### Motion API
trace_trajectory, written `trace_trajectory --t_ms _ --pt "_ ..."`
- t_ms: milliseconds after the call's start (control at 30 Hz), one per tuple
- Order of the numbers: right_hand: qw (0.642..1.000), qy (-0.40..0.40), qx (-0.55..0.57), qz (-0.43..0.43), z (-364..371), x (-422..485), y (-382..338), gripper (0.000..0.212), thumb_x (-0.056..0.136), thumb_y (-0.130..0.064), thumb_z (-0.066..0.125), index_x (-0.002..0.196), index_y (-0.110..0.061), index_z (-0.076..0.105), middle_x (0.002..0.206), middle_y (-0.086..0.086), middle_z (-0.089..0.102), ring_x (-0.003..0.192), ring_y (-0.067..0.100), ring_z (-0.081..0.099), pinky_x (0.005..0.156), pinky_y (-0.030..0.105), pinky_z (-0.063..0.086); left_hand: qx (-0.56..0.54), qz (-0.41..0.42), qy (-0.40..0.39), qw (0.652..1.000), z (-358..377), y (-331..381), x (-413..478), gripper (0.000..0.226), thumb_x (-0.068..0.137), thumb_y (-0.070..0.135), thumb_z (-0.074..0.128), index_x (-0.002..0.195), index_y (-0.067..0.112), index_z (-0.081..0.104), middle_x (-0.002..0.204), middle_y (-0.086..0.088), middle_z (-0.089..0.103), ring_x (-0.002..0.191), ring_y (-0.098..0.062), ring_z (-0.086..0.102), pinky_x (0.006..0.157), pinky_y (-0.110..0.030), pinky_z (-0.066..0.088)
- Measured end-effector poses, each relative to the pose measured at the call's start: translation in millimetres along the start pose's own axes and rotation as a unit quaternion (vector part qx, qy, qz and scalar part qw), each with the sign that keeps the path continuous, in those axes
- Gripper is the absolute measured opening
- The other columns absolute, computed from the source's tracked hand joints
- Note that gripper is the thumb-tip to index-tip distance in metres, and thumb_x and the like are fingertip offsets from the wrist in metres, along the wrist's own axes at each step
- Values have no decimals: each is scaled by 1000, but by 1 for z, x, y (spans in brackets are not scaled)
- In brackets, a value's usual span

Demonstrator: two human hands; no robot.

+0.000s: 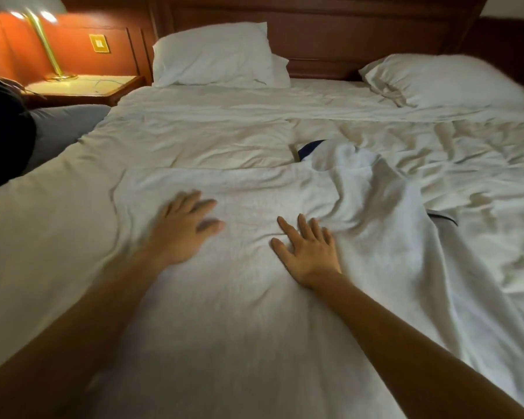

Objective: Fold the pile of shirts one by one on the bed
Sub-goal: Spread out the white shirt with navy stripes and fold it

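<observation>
The head view is looking down along two bare forearms reaching over a bed (194, 134) covered in rumpled white sheets. A white shirt (248, 297) is lying spread across the near middle of the bed, its body stretching from the bottom edge of the view up toward a dark navy collar (312, 145). Its right side is lying bunched in folds, with a dark-trimmed sleeve edge (442, 219) showing beside it. The left hand (185, 228), blurred, is lying flat on the shirt with fingers straight and spread, gripping nothing. The right hand (309, 249) is pressing palm down on the shirt just beside the bunched folds, fingers straight and fanned, also gripping nothing. Two white pillows, one at left (212, 54) and one at right (442, 80), are resting against a dark wooden headboard (315, 25). A brass lamp (46, 46) is glowing on a nightstand (82, 86) at upper left. Something dark (0, 131) is sitting at the left edge; I cannot tell what it is.
</observation>
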State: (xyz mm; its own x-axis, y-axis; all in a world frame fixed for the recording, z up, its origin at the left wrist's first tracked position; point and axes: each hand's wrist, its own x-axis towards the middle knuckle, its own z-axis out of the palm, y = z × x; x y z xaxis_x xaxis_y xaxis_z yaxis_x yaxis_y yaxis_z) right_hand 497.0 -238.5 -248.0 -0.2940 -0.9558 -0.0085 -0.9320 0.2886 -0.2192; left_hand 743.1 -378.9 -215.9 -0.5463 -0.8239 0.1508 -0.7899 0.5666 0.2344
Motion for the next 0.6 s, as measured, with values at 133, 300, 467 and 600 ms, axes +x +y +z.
trace_trajectory --t_ms 133,300,467,600 --pt "996 -25 -35 -75 -51 -5 41 63 94 -72 18 147 -42 37 159 -2 33 144 23 32 115 48 23 60 -94 -134 985 2 14 -26 79 87 82 12 157 46 5 168 4 -7 154 -30 -5 123 -53 -1" --pt "984 97 -79 124 -97 -6 140 54 101 -54 32 153 -38 27 163 9 16 148 35 15 117 50 18 13 -181 -130 975 7 78 9 82 91 79 16 159 36 5 168 -3 -9 151 -43 -5 118 -66 -1" --pt "960 85 51 263 -101 -5 207 54 98 -63 28 148 -44 23 145 21 40 131 45 37 107 60 27 15 -1 -77 997 71 178 47 76 83 87 6 151 56 -5 165 8 -19 152 -33 -15 119 -61 -8" --pt "963 81 79 243 -98 -14 230 61 95 -64 40 150 -43 26 141 15 49 128 42 45 104 52 35 39 39 -48 997 93 188 71 82 75 94 -3 148 59 -13 165 8 -21 152 -29 -18 119 -60 -8"
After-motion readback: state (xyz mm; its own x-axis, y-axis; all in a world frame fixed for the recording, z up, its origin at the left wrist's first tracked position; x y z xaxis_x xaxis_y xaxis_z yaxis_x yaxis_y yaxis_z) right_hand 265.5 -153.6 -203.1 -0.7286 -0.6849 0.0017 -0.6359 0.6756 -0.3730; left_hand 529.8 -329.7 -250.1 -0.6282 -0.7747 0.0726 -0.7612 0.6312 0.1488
